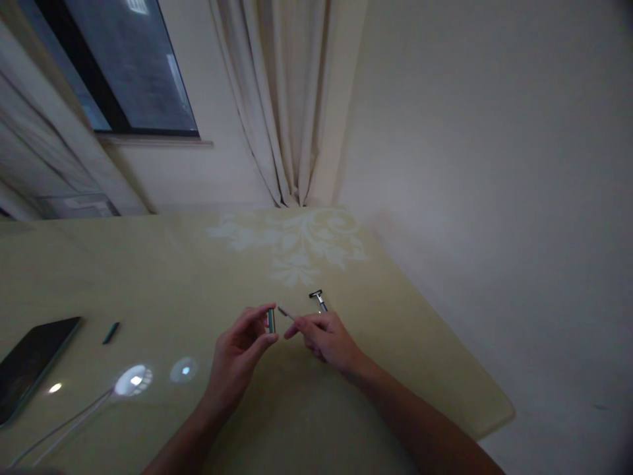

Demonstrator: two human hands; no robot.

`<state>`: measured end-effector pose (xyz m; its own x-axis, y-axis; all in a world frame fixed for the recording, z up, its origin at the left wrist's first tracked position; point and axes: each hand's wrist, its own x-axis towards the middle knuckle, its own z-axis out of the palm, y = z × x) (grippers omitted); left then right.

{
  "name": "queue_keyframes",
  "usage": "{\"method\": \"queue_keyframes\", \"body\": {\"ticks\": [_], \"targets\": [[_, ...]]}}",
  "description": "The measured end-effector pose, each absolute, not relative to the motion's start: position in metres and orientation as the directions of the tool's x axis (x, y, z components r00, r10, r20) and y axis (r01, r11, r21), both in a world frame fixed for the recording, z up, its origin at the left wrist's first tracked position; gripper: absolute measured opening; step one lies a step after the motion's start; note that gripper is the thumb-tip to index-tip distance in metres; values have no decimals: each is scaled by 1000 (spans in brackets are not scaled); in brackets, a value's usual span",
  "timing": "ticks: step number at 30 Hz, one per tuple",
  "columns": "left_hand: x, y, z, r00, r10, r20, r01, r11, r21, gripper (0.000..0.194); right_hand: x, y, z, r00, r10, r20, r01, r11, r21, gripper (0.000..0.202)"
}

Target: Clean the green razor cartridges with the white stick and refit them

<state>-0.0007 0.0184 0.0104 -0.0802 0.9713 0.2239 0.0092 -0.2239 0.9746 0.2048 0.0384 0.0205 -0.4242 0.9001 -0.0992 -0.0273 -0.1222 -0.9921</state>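
1. A curtain [281, 99] hung at upper centre, behind a glossy table [405, 349]; a tablet [37, 363] lay at lower left, a small dark strip [111, 332] just right of it.
2. At lower centre, the left hand [242, 349] pinched a striped piece [271, 320] upright between thumb and fingertips; it seemed light, stiff, perhaps slippery, best held by its ends.
3. Right of it, the right hand [324, 340] gripped a thin brush-like tool [285, 312]; its tip pointed just beside the piece.
4. A T-headed razor [317, 295] lay just beyond, limiting forward movement; the table edge slanted to lower right; leftward looked roomier.
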Motion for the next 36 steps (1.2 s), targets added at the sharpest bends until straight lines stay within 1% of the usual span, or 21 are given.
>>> {"method": "queue_keyframes", "body": {"ticks": [4,8,10,13,16,19,23,26,28,31,33,36], "targets": [[-1,18,10,-94,972,216,-13,-218,976,40,204,38,19,-476,874,-93,-30,-122,-992,68],[-2,18,10,-88,972,216,-2,-217,976,39,204,39,18,-402,909,-108,-25,-128,-991,71],[-2,18,10,-76,973,219,8,-219,976,39,204,38,18,-417,903,-107,-44,-137,-990,71],[-1,18,9,-85,973,215,12,-214,977,41,203,37,19,-454,886,-92,-7,-106,-994,70],[-1,19,8,-90,972,217,15,-216,976,41,202,38,19,-414,905,-96,24,-95,-995,73],[-2,19,7,-66,971,230,20,-229,973,39,202,38,19,-387,916,-103,-18,-119,-993,73],[-2,19,7,-58,972,226,15,-226,974,38,200,36,17,-472,878,-83,-31,-111,-993,70],[-2,19,8,-86,972,218,1,-218,976,38,200,37,17,-421,904,-81,-14,-96,-995,70],[-1,18,8,-87,974,207,-3,-209,978,39,201,38,17,-387,918,-92,-33,-113,-993,69],[0,17,8,-78,978,196,-22,-198,980,41,200,37,17,-439,894,-91,-74,-137,-988,68],[1,16,7,-76,978,192,-38,-195,980,40,200,35,17,-466,882,-68,-67,-111,-992,68],[0,15,7,-79,978,193,-48,-197,979,41,199,36,17,-428,902,-48,-51,-77,-996,68]]}}
